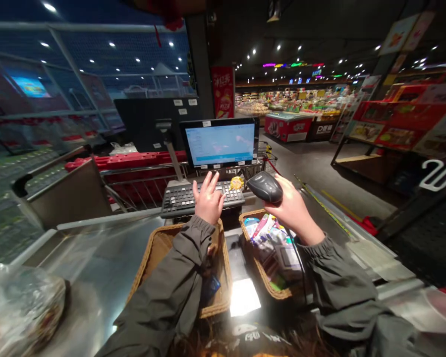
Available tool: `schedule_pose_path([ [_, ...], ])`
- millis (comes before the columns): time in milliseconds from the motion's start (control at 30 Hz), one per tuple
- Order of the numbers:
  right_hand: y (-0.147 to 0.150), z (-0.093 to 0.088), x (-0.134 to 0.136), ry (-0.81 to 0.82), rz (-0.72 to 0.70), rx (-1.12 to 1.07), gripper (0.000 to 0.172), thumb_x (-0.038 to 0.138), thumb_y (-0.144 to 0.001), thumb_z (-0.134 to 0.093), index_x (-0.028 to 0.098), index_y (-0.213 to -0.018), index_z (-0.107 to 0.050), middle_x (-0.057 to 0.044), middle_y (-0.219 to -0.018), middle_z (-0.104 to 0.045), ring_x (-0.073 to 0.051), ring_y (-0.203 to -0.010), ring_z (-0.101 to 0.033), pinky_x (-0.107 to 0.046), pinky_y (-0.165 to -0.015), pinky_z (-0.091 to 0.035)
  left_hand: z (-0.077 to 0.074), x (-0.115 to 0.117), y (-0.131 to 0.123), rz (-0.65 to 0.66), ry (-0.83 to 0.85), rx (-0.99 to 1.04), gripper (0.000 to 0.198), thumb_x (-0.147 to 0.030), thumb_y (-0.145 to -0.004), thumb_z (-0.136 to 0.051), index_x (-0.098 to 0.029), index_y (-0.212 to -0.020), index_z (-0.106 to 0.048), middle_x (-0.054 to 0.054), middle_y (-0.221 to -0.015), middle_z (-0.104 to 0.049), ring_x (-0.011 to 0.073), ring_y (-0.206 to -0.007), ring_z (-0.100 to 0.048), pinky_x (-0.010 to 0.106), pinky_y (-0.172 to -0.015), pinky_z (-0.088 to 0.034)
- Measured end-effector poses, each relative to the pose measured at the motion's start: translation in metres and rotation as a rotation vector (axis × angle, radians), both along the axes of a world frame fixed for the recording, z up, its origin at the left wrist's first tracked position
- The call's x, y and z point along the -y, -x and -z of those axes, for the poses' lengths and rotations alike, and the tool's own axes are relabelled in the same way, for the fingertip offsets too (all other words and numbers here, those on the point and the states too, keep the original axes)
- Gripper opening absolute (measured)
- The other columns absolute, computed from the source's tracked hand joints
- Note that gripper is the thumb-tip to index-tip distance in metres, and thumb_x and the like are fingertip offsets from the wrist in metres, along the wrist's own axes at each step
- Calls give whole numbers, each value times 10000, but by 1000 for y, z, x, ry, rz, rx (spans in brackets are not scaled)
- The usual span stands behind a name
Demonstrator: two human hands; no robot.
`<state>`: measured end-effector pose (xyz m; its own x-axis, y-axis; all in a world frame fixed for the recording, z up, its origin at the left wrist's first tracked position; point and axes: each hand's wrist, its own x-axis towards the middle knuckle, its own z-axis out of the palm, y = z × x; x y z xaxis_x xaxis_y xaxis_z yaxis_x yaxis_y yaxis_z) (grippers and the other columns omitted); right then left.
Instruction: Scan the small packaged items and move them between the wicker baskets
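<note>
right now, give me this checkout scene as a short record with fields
left hand: left hand over the keyboard, fingers spread
right hand: right hand gripping a black barcode scanner
screen: monitor lit, behind the keyboard
baskets: left wicker basket under the left sleeve; right wicker basket holds packets
counter: metal counter, bagged item at near left

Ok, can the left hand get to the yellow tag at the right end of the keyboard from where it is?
Probably yes. The left hand rests on the keyboard, and the yellow tag sits just past its fingers with nothing between. The right hand, holding the scanner, is close but off to the side.
</note>
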<state>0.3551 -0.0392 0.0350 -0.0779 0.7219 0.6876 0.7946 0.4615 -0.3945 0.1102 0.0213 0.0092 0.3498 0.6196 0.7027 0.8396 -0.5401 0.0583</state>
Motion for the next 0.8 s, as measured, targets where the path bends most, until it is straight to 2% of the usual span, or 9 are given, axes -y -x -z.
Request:
schedule_pose_path([
  [133, 39, -9, -13, 30, -80, 50, 416, 250, -670, -681, 216, -1085, -662, -124, -1232, -640, -400, -1355, -442, -620, -1130, -335, -2, 3, 28, -63, -22, 7, 264, -254, -937, -516, -198, -717, -650, 99, -1538, -420, 311, -1468, -323, 655, -1184, -114],
  [333, 83, -6, -24, 80, -156, 125, 430, 242, -669, -664, 184, -1095, -668, -135, -1249, -629, -407, -1383, -404, -638, -1129, -301, 0, 10, 61, -141, -69, -2, 267, -270, -950, -512, -202, -719, -627, 80, -1526, -446, 295, -1453, -357, 642, -1183, -158],
  [533, 97, -2, -22, 69, -181, 141, 416, 247, -671, -671, 174, -1080, -678, -142, -1241, -640, -412, -1372, -421, -603, -1116, -332, 3, 18, 79, -170, -81, 2, 272, -282, -959, -502, -206, -739, -644, 71, -1525, -449, 285, -1453, -358, 632, -1187, -156],
  [800, 104, 2, -15, 61, -191, 121, 480, 238, -666, -680, 201, -1144, -655, -122, -1221, -657, -394, -1366, -437, -601, -1120, -345, 3, 24, 85, -176, -53, 24, 298, -290, -973, -467, -209, -735, -629, 61, -1519, -463, 274, -1454, -357, 617, -1203, -128],
])
